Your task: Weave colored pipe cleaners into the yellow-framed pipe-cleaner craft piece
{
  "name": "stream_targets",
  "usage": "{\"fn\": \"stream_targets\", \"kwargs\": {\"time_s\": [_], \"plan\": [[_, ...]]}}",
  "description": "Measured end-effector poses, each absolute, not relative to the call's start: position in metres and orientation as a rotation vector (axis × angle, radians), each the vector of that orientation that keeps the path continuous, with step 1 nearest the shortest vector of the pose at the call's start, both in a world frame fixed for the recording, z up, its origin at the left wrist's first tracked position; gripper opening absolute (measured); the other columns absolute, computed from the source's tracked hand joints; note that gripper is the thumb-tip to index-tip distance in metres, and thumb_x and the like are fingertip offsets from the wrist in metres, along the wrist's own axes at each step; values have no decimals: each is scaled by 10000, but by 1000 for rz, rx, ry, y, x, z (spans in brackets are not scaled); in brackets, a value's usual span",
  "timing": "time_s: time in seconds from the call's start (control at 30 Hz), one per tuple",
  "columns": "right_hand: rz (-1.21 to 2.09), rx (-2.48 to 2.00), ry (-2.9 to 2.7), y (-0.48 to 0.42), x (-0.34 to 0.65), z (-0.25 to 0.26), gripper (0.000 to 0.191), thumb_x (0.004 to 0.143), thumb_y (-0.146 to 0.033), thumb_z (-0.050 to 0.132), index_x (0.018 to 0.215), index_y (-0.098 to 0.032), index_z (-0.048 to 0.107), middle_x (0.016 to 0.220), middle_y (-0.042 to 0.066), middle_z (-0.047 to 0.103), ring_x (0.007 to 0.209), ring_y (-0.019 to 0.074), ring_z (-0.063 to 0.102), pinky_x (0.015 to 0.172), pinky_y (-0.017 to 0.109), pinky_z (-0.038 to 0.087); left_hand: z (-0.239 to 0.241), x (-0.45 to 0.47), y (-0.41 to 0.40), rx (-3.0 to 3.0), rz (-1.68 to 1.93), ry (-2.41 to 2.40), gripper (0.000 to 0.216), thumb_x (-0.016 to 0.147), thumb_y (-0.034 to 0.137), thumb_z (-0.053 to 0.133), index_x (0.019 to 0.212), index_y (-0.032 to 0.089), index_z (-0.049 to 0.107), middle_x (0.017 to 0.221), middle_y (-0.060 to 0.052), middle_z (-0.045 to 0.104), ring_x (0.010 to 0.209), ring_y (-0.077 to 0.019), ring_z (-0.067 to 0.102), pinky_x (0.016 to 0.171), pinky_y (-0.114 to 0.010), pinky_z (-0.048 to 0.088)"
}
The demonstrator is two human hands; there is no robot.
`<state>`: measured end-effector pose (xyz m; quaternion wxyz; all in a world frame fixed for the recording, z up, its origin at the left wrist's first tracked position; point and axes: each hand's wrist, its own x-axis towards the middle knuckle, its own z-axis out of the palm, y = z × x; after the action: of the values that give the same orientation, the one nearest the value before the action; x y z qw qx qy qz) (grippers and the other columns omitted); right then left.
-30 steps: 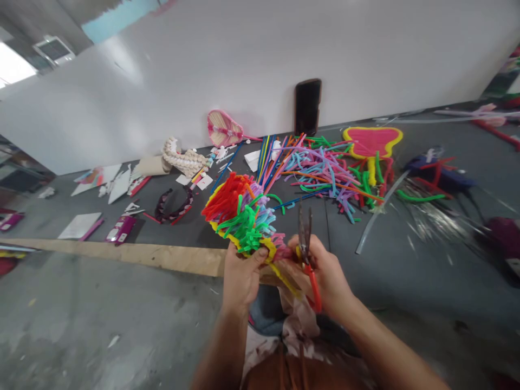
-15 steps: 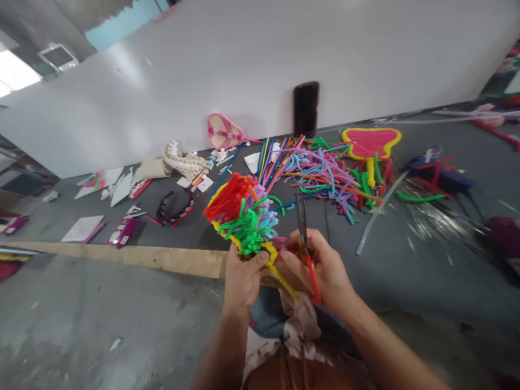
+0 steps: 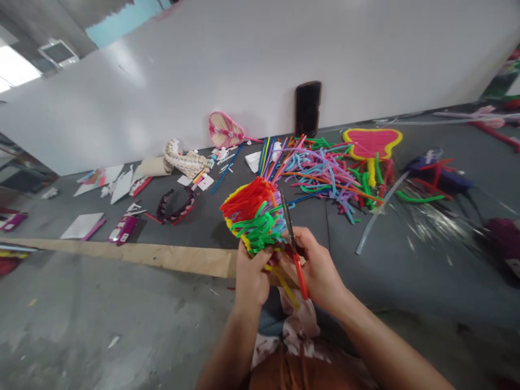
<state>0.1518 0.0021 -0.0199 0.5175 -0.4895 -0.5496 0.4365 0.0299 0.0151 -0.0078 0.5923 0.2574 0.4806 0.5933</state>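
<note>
My left hand (image 3: 252, 273) is closed around the lower edge of a pipe-cleaner craft (image 3: 255, 214). The craft has a yellow rim and dense tufts of red, green, lilac and light-blue pipe cleaners, and a yellow stem hangs from its bottom. My right hand (image 3: 312, 265) grips scissors (image 3: 295, 246) with red handles, their blades pointing up beside the craft's right side. The fingertips of that hand also reach the craft's lower right edge, where a small piece they may be pinching is hidden.
Loose pipe cleaners (image 3: 320, 168) lie heaped on the dark table (image 3: 203, 233). A phone (image 3: 307, 108) leans on the white panel (image 3: 252, 59). Around are a pink-and-yellow pipe-cleaner shape (image 3: 371, 143), a pink leaf-shaped piece (image 3: 223, 130), a dark headband (image 3: 175, 207) and a purple packet (image 3: 123, 229).
The craft and my left hand have shifted right and turned so more of the tufts face me. My right hand and the scissors have moved slightly left, closer to the craft.
</note>
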Motion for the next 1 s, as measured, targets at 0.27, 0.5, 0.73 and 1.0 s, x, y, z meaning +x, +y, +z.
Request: {"fn": "stream_targets", "kwargs": {"time_s": [0.27, 0.5, 0.73, 1.0], "plan": [[1119, -1148, -1292, -3, 155, -24, 321, 820, -239, 664, 1113, -255, 533, 800, -44, 623, 647, 112, 567, 662, 218, 501, -9, 33, 14, 656, 1462, 1117, 436, 657, 188, 806, 1040, 210, 598, 913, 11, 694, 763, -115, 664, 712, -221, 525], [789, -1227, -1277, 4, 174, -9, 278, 812, -319, 697, 1037, -248, 551, 904, -4, 645, 748, 130, 631, 690, 228, 515, -9, 26, 13, 759, 1399, 1195, 492, 661, 206, 817, 1070, 224, 546, 872, 23, 668, 655, -99, 636, 602, -206, 513], [838, -1329, -1559, 12, 182, 16, 218, 843, -260, 575, 1058, -220, 579, 770, -17, 678, 647, 127, 618, 601, 207, 456, -10, 24, 11, 935, 1302, 1362, 568, 634, 183, 788, 1132, 234, 520, 968, 1, 671, 774, -153, 664, 726, -277, 538], [672, -1351, -1861, 27, 182, 45, 281, 793, -217, 578, 1065, -246, 644, 713, -21, 686, 551, 131, 571, 551, 219, 389, -8, 26, 11, 1049, 1342, 1377, 615, 599, 168, 827, 1142, 212, 542, 1040, -47, 672, 840, -176, 669, 774, -275, 531]]}}
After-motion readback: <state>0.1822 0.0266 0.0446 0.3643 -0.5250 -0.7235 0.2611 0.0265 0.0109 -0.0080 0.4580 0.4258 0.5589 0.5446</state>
